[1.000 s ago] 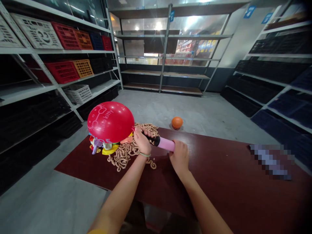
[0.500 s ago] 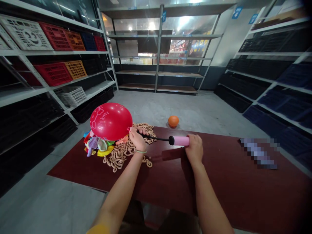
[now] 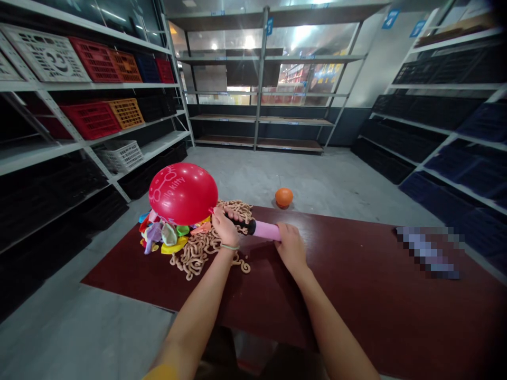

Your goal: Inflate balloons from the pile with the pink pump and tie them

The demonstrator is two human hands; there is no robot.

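Observation:
A red inflated balloon point(image 3: 184, 194) with white printing floats over the table's left part, its neck on the nozzle end of a hand pump. My left hand point(image 3: 225, 226) is closed around that end, by the balloon's neck. The pump point(image 3: 266, 230) has a pink barrel with a black collar, and its black rod is almost wholly inside the barrel. My right hand point(image 3: 292, 247) grips the barrel's right end. Below the balloon lies a pile of limp, coloured balloons point(image 3: 168, 236). Long tan balloons point(image 3: 198, 250), curled and tangled, spread beside them under my left hand.
The dark red table point(image 3: 356, 295) bears a blurred-out flat object point(image 3: 428, 252) at its right. An orange ball-like thing point(image 3: 284, 197) sits beyond the far edge. Shelves with crates point(image 3: 93, 119) stand at the left, and bare racks point(image 3: 257, 119) at the back.
My right hand has moved left with the pink barrel, sliding it over the black rod toward my left hand. The left hand still holds the nozzle end; the view has shifted slightly.

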